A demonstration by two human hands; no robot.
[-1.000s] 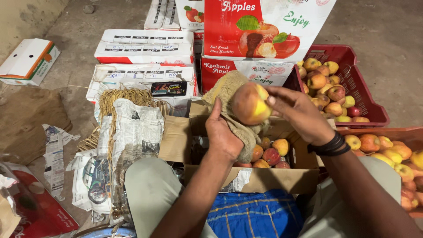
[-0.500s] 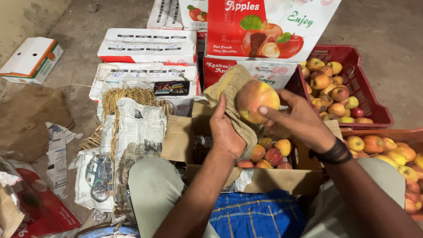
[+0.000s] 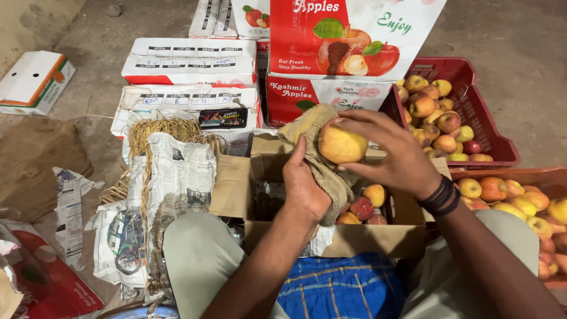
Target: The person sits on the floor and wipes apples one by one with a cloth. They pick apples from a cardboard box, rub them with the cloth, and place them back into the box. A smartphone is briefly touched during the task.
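My right hand [image 3: 394,155] grips a yellow apple [image 3: 341,145] from above and the right side. Pressed against the apple's left side is a brown burlap cloth [image 3: 319,159], which my left hand [image 3: 304,188] holds. Both hands hover over an open cardboard box [image 3: 236,183] between my knees. A few red and yellow apples [image 3: 363,207] lie in the box's right part. A dark band sits on my right wrist.
A red plastic crate [image 3: 490,130] of apples stands at the right, an orange crate [image 3: 520,201] of apples nearer me. Printed apple cartons [image 3: 348,41] are stacked behind the box. Newspaper [image 3: 177,171] and straw [image 3: 156,127] lie to the left on the concrete floor.
The apple has turned in my hands and now shows its yellow side. My right hand has shifted over the top of it, while the cloth stays against its left side.
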